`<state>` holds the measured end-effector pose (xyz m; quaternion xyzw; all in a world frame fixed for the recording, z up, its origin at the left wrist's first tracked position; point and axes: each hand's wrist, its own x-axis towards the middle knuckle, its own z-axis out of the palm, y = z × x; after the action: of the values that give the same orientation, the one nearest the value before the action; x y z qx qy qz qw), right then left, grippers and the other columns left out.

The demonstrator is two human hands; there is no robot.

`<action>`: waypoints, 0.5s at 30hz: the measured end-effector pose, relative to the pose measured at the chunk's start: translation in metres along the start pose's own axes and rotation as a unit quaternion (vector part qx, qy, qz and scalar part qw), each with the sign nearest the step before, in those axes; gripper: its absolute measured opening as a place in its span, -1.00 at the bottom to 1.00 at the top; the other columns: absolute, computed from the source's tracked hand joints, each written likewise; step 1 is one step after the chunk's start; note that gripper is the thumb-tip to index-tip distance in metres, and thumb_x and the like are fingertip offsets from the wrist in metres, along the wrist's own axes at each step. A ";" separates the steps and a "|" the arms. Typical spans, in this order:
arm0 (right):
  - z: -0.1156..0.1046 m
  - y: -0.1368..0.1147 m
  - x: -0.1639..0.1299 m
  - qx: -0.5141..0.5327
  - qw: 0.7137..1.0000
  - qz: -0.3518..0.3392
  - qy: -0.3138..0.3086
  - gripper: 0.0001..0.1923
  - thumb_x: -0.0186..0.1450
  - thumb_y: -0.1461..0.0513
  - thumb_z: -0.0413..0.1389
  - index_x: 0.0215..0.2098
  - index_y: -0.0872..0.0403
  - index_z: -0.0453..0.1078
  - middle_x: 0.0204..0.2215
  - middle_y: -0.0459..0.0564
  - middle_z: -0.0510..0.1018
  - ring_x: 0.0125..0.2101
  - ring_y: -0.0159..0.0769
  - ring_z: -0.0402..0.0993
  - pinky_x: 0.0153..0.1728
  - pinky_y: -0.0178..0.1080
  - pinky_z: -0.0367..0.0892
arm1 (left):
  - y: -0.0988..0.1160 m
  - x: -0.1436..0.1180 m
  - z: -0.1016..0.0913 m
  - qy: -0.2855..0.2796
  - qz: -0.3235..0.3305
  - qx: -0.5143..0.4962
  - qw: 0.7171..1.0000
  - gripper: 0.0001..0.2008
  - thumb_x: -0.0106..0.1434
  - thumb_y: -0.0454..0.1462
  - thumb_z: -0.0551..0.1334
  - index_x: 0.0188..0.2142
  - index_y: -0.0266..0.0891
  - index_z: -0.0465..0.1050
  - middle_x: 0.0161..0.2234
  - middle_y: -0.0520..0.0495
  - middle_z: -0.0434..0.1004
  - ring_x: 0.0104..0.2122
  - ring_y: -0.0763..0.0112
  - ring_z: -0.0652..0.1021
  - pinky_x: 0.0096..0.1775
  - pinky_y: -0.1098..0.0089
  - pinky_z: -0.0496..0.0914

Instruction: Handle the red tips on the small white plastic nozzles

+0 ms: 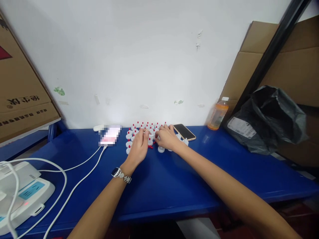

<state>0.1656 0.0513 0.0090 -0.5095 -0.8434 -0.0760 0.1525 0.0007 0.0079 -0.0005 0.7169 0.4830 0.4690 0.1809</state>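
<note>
Head view, and it's fingers first: on the left hand, thumb and forefinger draw close together at the tips, but whether they pinch anything small, I can't tell. Right across from it, the right hand curls its fingers down among the pieces, palm low, and its grip is hidden too.

All around them, here's the crowd: white round caps with red tips, standing in a tight cluster on the blue tabletop, reaching back towards the wall. Between the hands lie a few loose red tips; just below the right hand sits a white cap showing no red.

Out to the left wrist, a watch and a bracelet. Beyond the right hand, a dark-screened phone lies near the caps. Further right, an orange drink bottle stands upright beside a black plastic bag. Over on the left, a white cable runs to a blurred-out device, with a power strip at the near edge.
</note>
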 end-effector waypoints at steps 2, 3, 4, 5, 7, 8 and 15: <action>0.000 -0.003 0.007 -0.019 0.999 0.004 -0.030 -0.82 0.26 0.21 0.14 -0.34 0.10 0.57 -0.27 0.19 0.58 -0.07 0.05 0.33 -0.02 0.04 0.05 | -0.001 0.000 0.001 -0.004 0.012 -0.005 1.000 -0.64 0.48 -0.03 -0.13 -0.12 -0.17 0.30 -0.17 -0.09 0.48 -0.12 0.30 0.47 -0.02 0.27 0.30; 0.001 -0.005 0.010 -0.022 0.999 0.007 -0.043 -0.84 0.23 0.22 0.16 -0.35 0.10 0.58 -0.29 0.19 0.59 -0.07 0.06 0.33 -0.02 0.04 0.04 | -0.002 0.000 0.002 -0.005 0.016 -0.006 1.000 -0.64 0.49 -0.03 -0.13 -0.12 -0.17 0.30 -0.15 -0.09 0.48 -0.10 0.30 0.47 0.00 0.26 0.30; 0.001 -0.006 0.013 -0.023 0.998 0.010 -0.055 -0.85 0.21 0.22 0.18 -0.35 0.10 0.58 -0.30 0.19 0.60 -0.07 0.06 0.33 -0.01 0.04 0.04 | -0.002 -0.001 0.003 -0.005 0.018 -0.006 1.000 -0.64 0.49 -0.03 -0.14 -0.13 -0.17 0.30 -0.14 -0.10 0.49 -0.09 0.29 0.47 0.00 0.26 0.30; 0.002 -0.007 0.015 -0.024 0.998 0.014 -0.064 -0.86 0.20 0.23 0.18 -0.35 0.11 0.58 -0.31 0.19 0.60 -0.07 0.07 0.33 -0.01 0.04 0.03 | -0.002 -0.001 0.003 -0.006 0.019 -0.006 1.000 -0.63 0.49 -0.03 -0.14 -0.13 -0.17 0.30 -0.13 -0.10 0.49 -0.08 0.29 0.47 0.01 0.25 0.30; 0.004 -0.007 0.018 -0.020 0.996 0.026 -0.078 -0.87 0.19 0.24 0.19 -0.35 0.11 0.58 -0.32 0.20 0.61 -0.06 0.07 0.34 0.00 0.05 0.04 | -0.002 -0.001 0.003 -0.007 0.019 -0.007 1.000 -0.63 0.49 -0.02 -0.14 -0.12 -0.17 0.30 -0.12 -0.11 0.49 -0.08 0.28 0.47 0.01 0.25 0.30; 0.005 -0.006 0.019 -0.016 0.996 0.032 -0.084 -0.88 0.18 0.26 0.19 -0.35 0.10 0.58 -0.32 0.19 0.62 -0.05 0.07 0.34 0.00 0.05 0.04 | -0.002 -0.001 0.003 -0.006 0.019 -0.008 1.000 -0.63 0.48 -0.02 -0.14 -0.12 -0.16 0.31 -0.12 -0.11 0.49 -0.07 0.28 0.47 0.02 0.24 0.30; -0.005 0.004 0.006 0.221 0.972 0.074 0.032 -0.94 0.21 0.28 0.14 -0.38 0.11 0.47 -0.36 0.08 0.62 -0.26 -0.17 0.49 -0.14 -0.11 0.26 | 0.004 -0.003 -0.002 -0.003 -0.009 -0.014 1.000 -0.60 0.48 0.01 -0.16 -0.11 -0.15 0.31 -0.16 -0.11 0.50 -0.11 0.25 0.49 0.00 0.22 0.32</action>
<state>0.1677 0.0564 0.0159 -0.5217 -0.7940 0.1075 0.2931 0.0013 0.0026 0.0018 0.7113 0.4825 0.4716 0.1968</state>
